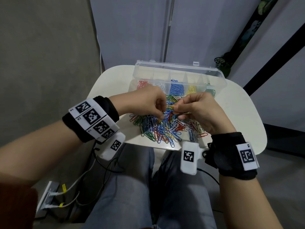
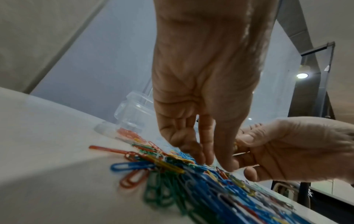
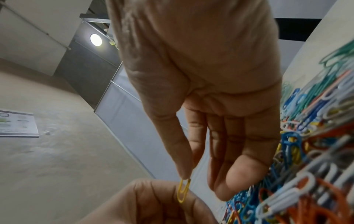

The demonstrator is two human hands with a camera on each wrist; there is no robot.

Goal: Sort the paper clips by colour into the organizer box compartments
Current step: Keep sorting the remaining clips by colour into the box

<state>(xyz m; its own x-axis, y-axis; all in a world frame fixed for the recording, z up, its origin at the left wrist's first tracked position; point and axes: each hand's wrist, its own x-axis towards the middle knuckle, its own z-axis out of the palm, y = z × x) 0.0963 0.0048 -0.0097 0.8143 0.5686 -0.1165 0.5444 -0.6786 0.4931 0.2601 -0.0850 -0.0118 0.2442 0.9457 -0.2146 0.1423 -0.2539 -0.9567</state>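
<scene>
One yellow paper clip [image 3: 183, 192] is up off the pile, pinched at its top end between the thumb and forefinger of the right hand [image 1: 200, 111], and it dangles just in front of the other hand's knuckles in the right wrist view. The remaining fingers of that hand hang loosely curved beside it. The left hand [image 1: 146, 101] sits right alongside, fingertips [image 2: 203, 157] pointing down and touching the heap; whether they have actually caught a clip I cannot tell, the tips are blurred.

Under both hands spreads the loose pile of paper clips [image 1: 165, 129], blue, green, red, white and yellow all tangled together on the near half of the white table [image 1: 239, 116].

Behind the pile stands the clear organizer box [image 1: 178, 80], lid tipped open at the back. Its compartments run left to right: red clips [image 1: 142, 84], white clips [image 1: 160, 85], blue clips [image 1: 177, 88], yellow clips [image 1: 192, 90], green clips [image 1: 211, 91] at the far end.

Both wrists wear black bands with white marker tags [image 1: 92, 118]. Below the table edge, grey trousers [image 1: 128, 187], and cables [image 1: 99, 169] trailing down to a floor socket [image 1: 47, 195].
</scene>
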